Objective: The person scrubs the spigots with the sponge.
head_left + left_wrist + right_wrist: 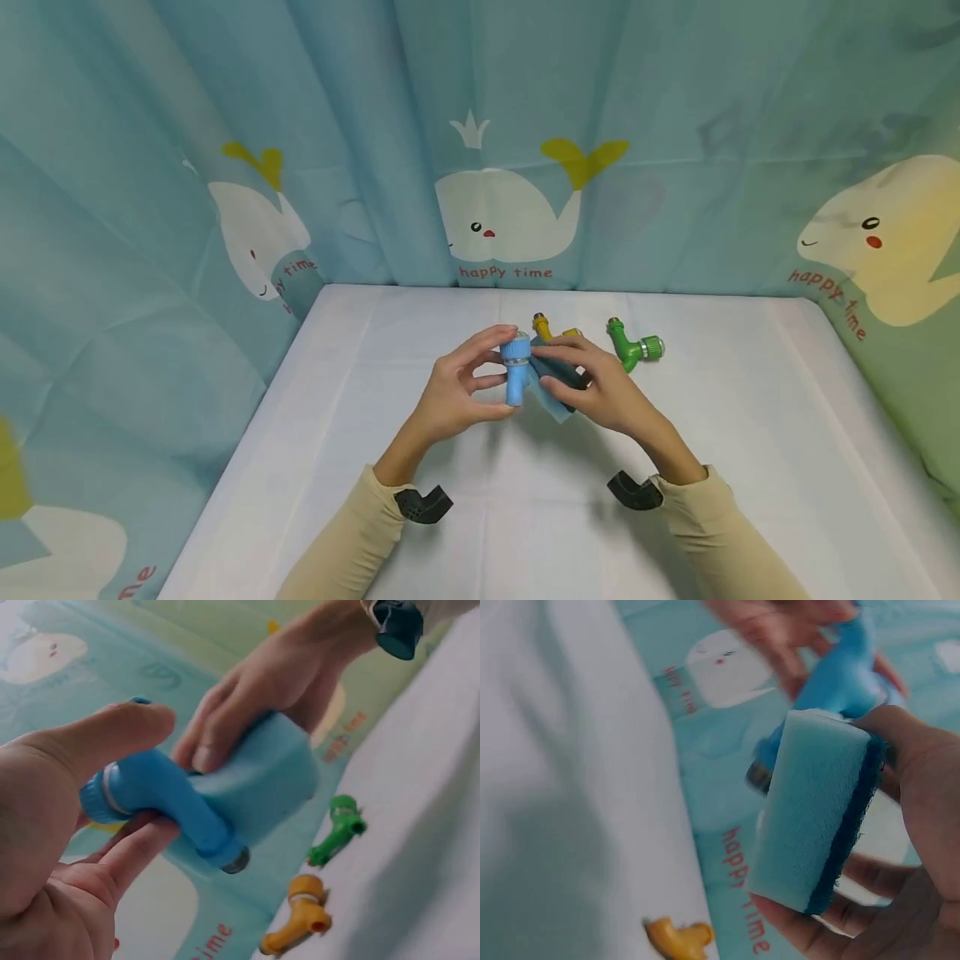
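A light-blue plastic tap [516, 371] is raised over the table, pinched at its two ends by my left hand [453, 387]. In the left wrist view, the dark threaded end of this tap [176, 802] points away from the palm. My right hand [603, 385] grips a sponge [806, 810] with pale-blue foam and a dark-blue scouring layer, its thumb on one side and fingers on the other. The sponge is right up against the tap's side, and in the head view the hand covers part of it.
Behind the hands, a yellow tap [542, 326] and a green tap [633, 346] lie on the white-covered table [360, 417]. The yellow one is partly hidden by the right hand and sponge. A blue-green curtain [360, 167] printed with whales borders the table's back and sides.
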The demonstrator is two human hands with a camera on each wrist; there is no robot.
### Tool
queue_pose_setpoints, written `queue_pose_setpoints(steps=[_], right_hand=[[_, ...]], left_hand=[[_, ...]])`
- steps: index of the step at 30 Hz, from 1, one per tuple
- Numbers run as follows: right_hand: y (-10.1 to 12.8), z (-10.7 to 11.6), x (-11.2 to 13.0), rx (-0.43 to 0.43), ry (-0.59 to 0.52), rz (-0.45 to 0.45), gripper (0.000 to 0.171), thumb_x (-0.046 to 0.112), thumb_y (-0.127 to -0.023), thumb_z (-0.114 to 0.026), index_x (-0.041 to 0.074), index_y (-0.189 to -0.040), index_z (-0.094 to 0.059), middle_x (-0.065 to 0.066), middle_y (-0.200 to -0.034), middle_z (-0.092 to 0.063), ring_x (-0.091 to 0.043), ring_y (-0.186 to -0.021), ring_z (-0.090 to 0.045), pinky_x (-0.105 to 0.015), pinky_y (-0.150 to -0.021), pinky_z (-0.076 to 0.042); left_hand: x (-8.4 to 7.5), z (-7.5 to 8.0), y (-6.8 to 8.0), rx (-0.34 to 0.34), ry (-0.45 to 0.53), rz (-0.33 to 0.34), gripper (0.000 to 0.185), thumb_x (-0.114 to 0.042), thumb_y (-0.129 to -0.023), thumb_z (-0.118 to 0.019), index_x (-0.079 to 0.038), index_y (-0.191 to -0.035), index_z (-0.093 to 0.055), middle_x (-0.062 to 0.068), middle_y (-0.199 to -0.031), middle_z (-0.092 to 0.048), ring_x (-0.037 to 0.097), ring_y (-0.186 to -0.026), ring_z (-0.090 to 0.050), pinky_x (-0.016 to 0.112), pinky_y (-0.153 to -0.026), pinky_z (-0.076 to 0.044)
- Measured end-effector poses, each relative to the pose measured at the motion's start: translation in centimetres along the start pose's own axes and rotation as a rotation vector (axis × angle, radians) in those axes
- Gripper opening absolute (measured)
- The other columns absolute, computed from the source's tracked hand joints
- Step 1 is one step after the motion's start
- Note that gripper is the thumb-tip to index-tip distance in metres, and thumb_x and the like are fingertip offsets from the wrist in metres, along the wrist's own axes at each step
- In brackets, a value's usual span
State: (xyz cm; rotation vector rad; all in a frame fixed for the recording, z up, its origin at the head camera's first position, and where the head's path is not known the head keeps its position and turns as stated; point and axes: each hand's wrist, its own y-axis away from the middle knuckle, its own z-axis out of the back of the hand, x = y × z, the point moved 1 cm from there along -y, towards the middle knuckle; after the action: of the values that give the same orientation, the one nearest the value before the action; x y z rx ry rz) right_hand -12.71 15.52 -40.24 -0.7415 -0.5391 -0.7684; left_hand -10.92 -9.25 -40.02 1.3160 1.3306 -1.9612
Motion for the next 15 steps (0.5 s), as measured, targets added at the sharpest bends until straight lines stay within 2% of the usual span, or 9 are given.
queue_pose_setpoints(steps=[2,4,8,11,13,15], right_hand=[[-0.1,0.1,-0.1,0.043,0.055,0.017,0.039,0.015,-0.094,-0.075,0.011,-0.133,-0.070,-0.016,-0.133,-0.061,-0.033,-0.117,-0.062,-0.051,-0.087,-0.056],[-0.1,0.4,-0.2,0.041,0.118,0.017,0.038,0.015,-0.094,-0.075,0.010,-0.131,-0.071,-0.019,-0.132,-0.061,-0.036,-0.117,-0.062,-0.053,-0.089,-0.055],[-0.1,0.4,-0.2,0.039,0.075,-0.003,0.040,0.015,-0.094,-0.075,0.013,-0.134,-0.069,-0.015,-0.131,-0.063,-0.031,-0.113,-0.062,-0.050,-0.085,-0.056],[0.1,0.0,-0.4,0.054,0.036,0.006,0.041,0.015,-0.094,-0.076,0.013,-0.134,-0.068,-0.013,-0.131,-0.063,-0.029,-0.113,-0.062,-0.049,-0.087,-0.057],[0.3,-0.2,-0.4,-0.008,0.082,0.007,0.042,0.016,-0.093,-0.076,0.012,-0.134,-0.068,-0.015,-0.132,-0.061,-0.031,-0.114,-0.062,-0.049,-0.086,-0.057],[0.3,-0.2,-0.2,-0.141,0.091,0.005,0.044,0.012,-0.091,-0.078,0.013,-0.135,-0.068,-0.015,-0.133,-0.060,-0.030,-0.108,-0.063,-0.045,-0.078,-0.059]], left_hand=[[0.2,0.0,0.1,0.029,-0.003,-0.003,0.084,0.021,-0.073,-0.081,0.005,-0.148,-0.048,0.017,-0.158,-0.041,0.039,-0.118,-0.055,0.045,-0.094,-0.057],[0.3,0.0,0.3,0.051,0.008,0.007,0.084,0.021,-0.073,-0.081,0.005,-0.148,-0.048,0.017,-0.158,-0.041,0.038,-0.119,-0.055,0.045,-0.095,-0.057],[0.4,0.2,0.4,0.056,0.031,0.042,0.086,0.022,-0.073,-0.081,0.003,-0.150,-0.047,0.016,-0.159,-0.041,0.036,-0.118,-0.056,0.046,-0.096,-0.056],[0.5,0.3,0.5,0.050,0.029,0.077,0.087,0.021,-0.073,-0.082,-0.001,-0.150,-0.049,0.011,-0.158,-0.042,0.034,-0.116,-0.058,0.045,-0.096,-0.056],[0.7,0.3,0.6,0.031,0.022,0.094,0.087,0.019,-0.073,-0.082,-0.004,-0.151,-0.050,0.008,-0.157,-0.044,0.032,-0.115,-0.058,0.045,-0.096,-0.056],[1.1,0.2,0.7,0.000,0.001,0.106,0.089,0.017,-0.073,-0.083,-0.008,-0.151,-0.050,0.006,-0.156,-0.046,0.030,-0.115,-0.060,0.043,-0.095,-0.056]])
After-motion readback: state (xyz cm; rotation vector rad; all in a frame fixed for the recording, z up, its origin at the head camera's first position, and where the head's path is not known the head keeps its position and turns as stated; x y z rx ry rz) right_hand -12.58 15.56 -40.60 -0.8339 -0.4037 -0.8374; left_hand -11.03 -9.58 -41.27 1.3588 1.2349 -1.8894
